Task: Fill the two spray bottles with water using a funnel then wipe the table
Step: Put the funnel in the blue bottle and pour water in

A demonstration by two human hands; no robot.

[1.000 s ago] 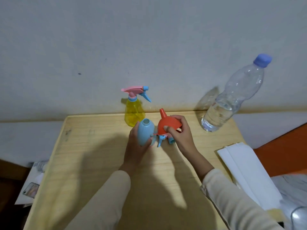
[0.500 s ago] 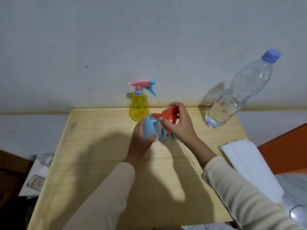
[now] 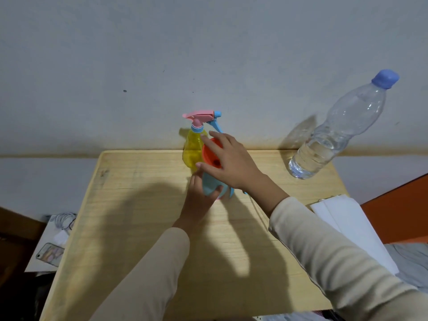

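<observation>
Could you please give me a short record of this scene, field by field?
Left hand: grips the blue bottle
Right hand: holds the funnel by its rim
Funnel: orange, sitting in the blue bottle's neck
Yellow bottle: behind, spray head on
Water bottle: capped, partly full, at the table's far right corner

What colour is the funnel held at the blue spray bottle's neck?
The funnel at the blue spray bottle is orange-red; the head view shows it best.
</observation>
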